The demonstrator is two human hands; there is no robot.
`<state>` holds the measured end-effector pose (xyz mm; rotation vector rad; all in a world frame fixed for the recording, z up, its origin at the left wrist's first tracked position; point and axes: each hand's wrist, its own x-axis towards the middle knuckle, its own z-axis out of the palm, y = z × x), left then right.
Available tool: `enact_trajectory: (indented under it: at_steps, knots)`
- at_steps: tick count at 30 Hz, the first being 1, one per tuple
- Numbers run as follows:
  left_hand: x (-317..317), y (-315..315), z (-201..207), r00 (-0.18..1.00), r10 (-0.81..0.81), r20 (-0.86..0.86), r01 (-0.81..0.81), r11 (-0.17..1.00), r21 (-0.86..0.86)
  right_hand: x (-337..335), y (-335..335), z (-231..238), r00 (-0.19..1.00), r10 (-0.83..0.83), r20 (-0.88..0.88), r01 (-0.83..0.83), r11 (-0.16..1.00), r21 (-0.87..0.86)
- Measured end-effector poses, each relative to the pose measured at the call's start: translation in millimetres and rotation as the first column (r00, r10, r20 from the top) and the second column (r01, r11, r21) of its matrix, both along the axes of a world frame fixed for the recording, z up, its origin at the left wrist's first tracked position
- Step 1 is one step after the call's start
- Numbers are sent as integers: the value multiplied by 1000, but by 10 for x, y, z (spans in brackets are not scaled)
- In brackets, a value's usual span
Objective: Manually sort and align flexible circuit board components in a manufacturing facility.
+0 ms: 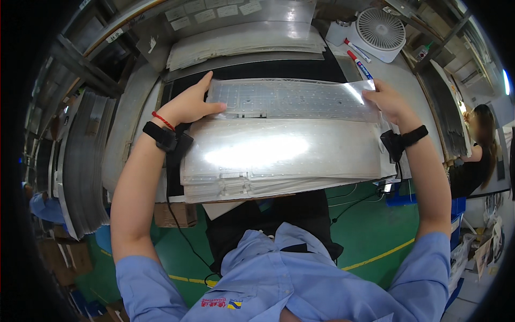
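Note:
A thin, see-through plastic sheet [300, 102] with a printed grid of small marks is stretched between my two hands. My left hand [190, 104] grips its left end, with the thumb on top and the index finger pointing away along the edge. At the other end, my right hand [392, 102] pinches the far right corner, which curls up and catches the light. Just nearer to me lies a stack of similar translucent sheets [322, 166], bright with glare. The held sheet's near edge meets or overlaps this stack; I cannot tell whether they touch.
Behind a black mat [279, 66] lies another pile of sheets [247, 47]. A white fan [381, 29] and markers [360, 67] stand at the far right. Tall sheet stacks [88, 155] flank the left. Cables hang from both wrist straps. A person [477, 150] sits at right.

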<state>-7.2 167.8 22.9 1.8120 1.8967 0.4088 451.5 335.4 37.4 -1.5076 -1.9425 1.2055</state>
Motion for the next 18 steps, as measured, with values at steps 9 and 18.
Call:
enact_trajectory:
  at_steps: [9, 18]
  knots:
    - [77, -40, 110, 1000, 12, 7, -12, 999, -52, -45, -60, 31, 941, -238, -241, 185, 957, -223]
    - [-100, 17, -41, 916, 195, 350, -219, 975, 30, -43, -354, 294, 898, 235, -371, -21, 867, 498]
